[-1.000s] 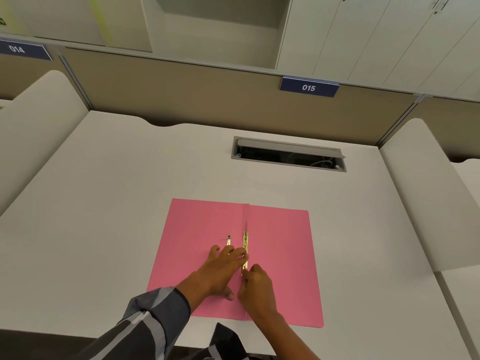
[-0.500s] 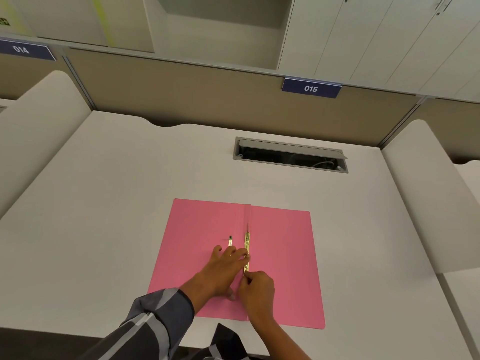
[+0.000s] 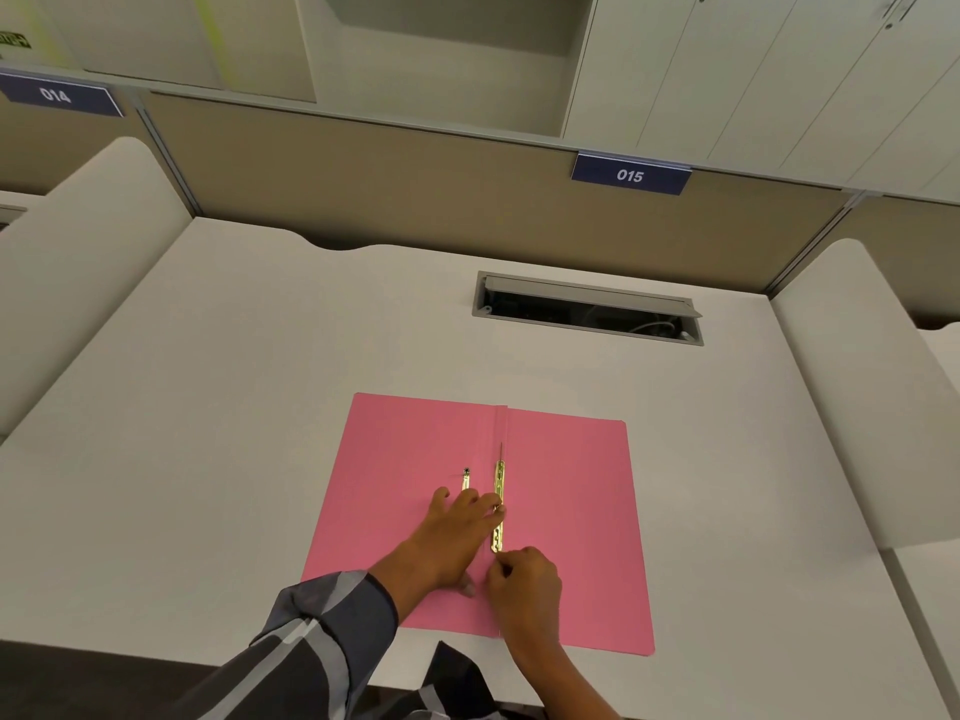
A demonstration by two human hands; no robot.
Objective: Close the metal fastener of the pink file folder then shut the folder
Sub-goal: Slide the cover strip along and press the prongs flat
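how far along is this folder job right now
Nothing looks finished. The pink folder lies open flat on the desk. In hand: the left hand presses beside the brass fastener while the right hand works its near end. Left: finishing the fastener, shutting the folder.

you've got bare desk on every side of the open pink folder: wide to its left, a narrower strip to its right, and room beyond its far edge up to the open cable hatch. curved side panels wall in both flanks and the back partition closes the far end. your left hand and right hand crowd the folder's spine, near the front edge.
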